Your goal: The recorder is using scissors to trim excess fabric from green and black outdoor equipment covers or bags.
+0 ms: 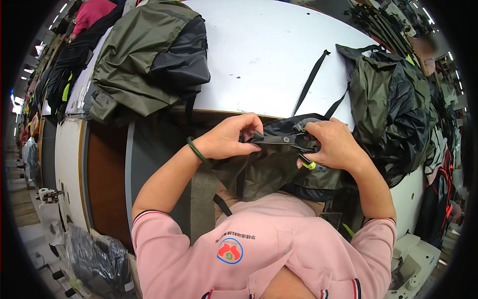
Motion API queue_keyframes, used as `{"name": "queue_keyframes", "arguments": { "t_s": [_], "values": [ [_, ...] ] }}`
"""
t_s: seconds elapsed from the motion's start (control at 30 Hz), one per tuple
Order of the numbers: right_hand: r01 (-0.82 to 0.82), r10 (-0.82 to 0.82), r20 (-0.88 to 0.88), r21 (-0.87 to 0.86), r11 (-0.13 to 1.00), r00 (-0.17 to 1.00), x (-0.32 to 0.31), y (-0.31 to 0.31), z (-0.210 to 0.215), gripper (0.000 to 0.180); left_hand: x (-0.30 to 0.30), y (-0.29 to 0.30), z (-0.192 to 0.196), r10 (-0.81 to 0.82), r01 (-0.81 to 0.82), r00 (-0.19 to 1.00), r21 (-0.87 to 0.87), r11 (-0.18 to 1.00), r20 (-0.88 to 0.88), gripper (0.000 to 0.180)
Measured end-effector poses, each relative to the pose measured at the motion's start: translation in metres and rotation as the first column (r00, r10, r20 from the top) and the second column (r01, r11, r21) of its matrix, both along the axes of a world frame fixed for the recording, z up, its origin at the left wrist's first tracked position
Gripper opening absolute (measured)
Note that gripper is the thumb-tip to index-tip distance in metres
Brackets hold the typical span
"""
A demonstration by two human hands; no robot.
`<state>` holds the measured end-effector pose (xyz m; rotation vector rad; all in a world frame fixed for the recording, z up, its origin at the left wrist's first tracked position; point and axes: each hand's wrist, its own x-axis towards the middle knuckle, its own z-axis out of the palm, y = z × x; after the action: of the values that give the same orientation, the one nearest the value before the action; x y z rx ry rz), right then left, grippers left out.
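Observation:
My right hand grips a pair of dark scissors by the handles. Their blades point left, up to the fingers of my left hand. That hand is closed in a pinch on the edge of an olive and black garment, right by the scissor tips. The garment hangs over my lap in front of the table edge. A small black piece with a neon-yellow end shows under my right fingers. Whether the blades are cutting anything is hidden by my left fingers.
On the white table, an olive and black garment pile lies at the left. Another pile with black straps sits at the right. A white sewing machine stands low at the right. Plastic-wrapped dark goods lie at the lower left.

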<state>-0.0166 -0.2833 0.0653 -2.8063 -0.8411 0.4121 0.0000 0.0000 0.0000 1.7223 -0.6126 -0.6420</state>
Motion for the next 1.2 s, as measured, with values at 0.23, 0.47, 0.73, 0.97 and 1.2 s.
{"name": "queue_keyframes", "arguments": {
  "t_s": [0.23, 0.47, 0.73, 0.97, 1.2],
  "values": [
    [0.038, -0.035, -0.092, 0.034, 0.999, 0.995, 0.000, -0.001, -0.003, 0.063, 0.000, -0.001, -0.001, 0.002, -0.002, 1.000, -0.030, 1.000, 0.018, 0.029],
    [-0.001, 0.004, -0.054, 0.046, 0.999, 0.999, 0.003, 0.002, -0.003, 0.061, 0.000, 0.000, 0.003, -0.017, 0.018, 1.000, 0.009, 1.000, -0.021, 0.030],
    [0.031, -0.030, -0.038, 0.019, 0.999, 0.999, 0.001, -0.003, -0.006, 0.055, -0.001, -0.002, 0.005, -0.026, 0.026, 1.000, 0.019, 0.999, -0.010, 0.029],
    [0.226, -0.217, -0.077, 0.150, 0.962, 0.973, -0.001, -0.031, -0.010, 0.053, 0.006, 0.002, 0.009, -0.009, 0.009, 1.000, 0.020, 1.000, 0.006, 0.035],
    [0.282, -0.281, -0.034, 0.208, 0.937, 0.959, -0.021, -0.054, -0.007, 0.055, 0.012, -0.014, 0.028, -0.043, 0.039, 0.997, 0.046, 0.998, 0.071, 0.044]
  ]
}}
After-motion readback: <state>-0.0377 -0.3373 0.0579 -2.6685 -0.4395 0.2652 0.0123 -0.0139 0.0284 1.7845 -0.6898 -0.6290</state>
